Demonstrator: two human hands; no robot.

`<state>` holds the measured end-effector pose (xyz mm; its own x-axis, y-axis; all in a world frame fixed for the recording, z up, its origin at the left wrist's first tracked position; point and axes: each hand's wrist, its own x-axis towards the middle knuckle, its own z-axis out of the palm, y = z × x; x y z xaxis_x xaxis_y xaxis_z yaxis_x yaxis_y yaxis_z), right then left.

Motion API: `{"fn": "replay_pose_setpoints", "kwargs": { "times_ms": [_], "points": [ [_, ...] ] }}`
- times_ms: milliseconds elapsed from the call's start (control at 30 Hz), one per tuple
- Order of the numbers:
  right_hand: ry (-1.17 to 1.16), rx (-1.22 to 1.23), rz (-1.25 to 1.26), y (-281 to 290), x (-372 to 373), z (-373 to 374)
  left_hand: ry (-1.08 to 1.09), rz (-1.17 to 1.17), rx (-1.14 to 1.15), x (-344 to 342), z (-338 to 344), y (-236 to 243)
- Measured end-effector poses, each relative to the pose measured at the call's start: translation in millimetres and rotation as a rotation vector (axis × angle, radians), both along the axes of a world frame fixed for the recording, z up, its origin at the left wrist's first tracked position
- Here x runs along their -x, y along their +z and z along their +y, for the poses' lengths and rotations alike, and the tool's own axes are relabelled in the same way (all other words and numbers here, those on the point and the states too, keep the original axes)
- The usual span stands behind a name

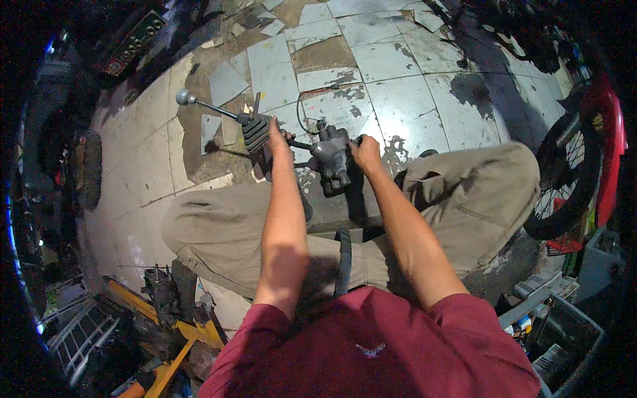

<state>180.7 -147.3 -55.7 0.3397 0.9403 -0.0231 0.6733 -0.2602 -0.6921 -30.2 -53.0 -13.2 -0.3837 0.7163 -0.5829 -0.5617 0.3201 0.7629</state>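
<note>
A hand-lever unit lies between my knees, joined by a short dark rod to a grey-black metal block (330,159) that resembles a hydraulic valve. Its thin lever (215,108) slopes up to the left and ends in a round grey knob (186,97). My left hand (279,139) is closed round the base end of the ribbed black rubber boot (253,131). At the block's right side, my right hand (366,156) has its fingers curled on a small dark part of it; the fingertips are partly hidden. A thin black cable (300,113) loops up behind the block.
Cracked pale tiles (398,93) cover the floor, with loose pieces at the far left. On the right stand a spoked wheel (564,179) and a red fender (609,152). Grey crates (564,345) sit lower right; a yellow metal frame (169,365) sits lower left.
</note>
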Motion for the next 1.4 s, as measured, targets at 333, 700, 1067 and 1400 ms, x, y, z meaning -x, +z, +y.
{"fn": "replay_pose_setpoints", "kwargs": {
  "times_ms": [333, 700, 1067, 1400],
  "points": [
    [0.178, 0.015, -0.298, 2, 39, -39, 0.271, 0.223, 0.122, 6, 21, -59],
    [0.27, 0.053, -0.291, -5, 37, -24, 0.341, 0.418, 0.011, 2, 27, -75],
    [0.179, -0.054, -0.253, -18, 38, -44, 0.313, 0.275, 0.024, -2, 18, -64],
    [0.247, 0.012, -0.485, -2, 33, -52, 0.277, 0.234, 0.162, -2, 14, -39]
  ]
}}
